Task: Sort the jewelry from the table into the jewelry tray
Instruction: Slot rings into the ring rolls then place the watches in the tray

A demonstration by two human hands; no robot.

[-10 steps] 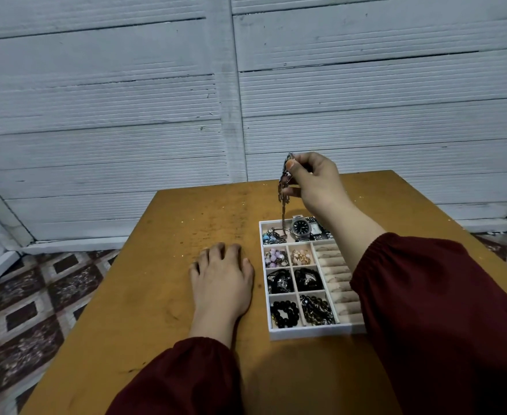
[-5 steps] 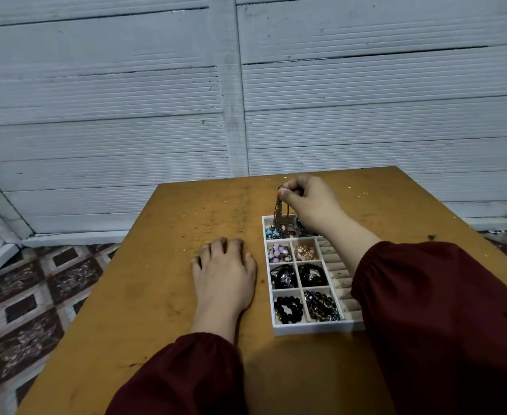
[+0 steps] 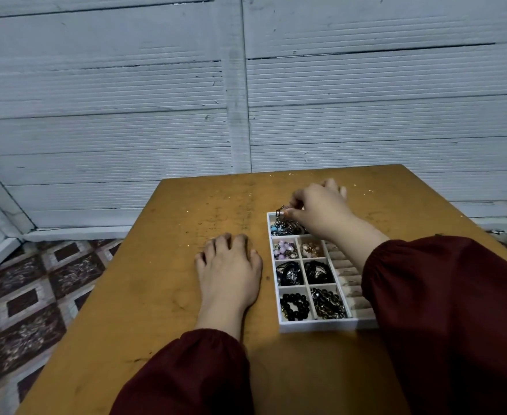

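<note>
- The ochre wooden table [image 3: 156, 295] holds your white, compartmented jewelry tray [image 3: 312, 326], most cells filled.
- Your left hand [image 3: 231, 271] lies flat, holding nothing, just left of the tray.
- Your right hand [image 3: 321, 208] pinches a dark metal chain [image 3: 281, 213] over the tray's far cell; settle it in, then release.

My right hand [image 3: 321, 209] is low now, at the far end of the jewelry tray [image 3: 315, 325]; a second ago it was raised well above it. The chain [image 3: 282, 212] I pinch no longer dangles at full length. Only a short bit shows at my fingertips, and the rest looks heaped in the far compartment [image 3: 268, 223] among the other pieces. My palm and wrist now cover the watch that showed at that end before.
</note>
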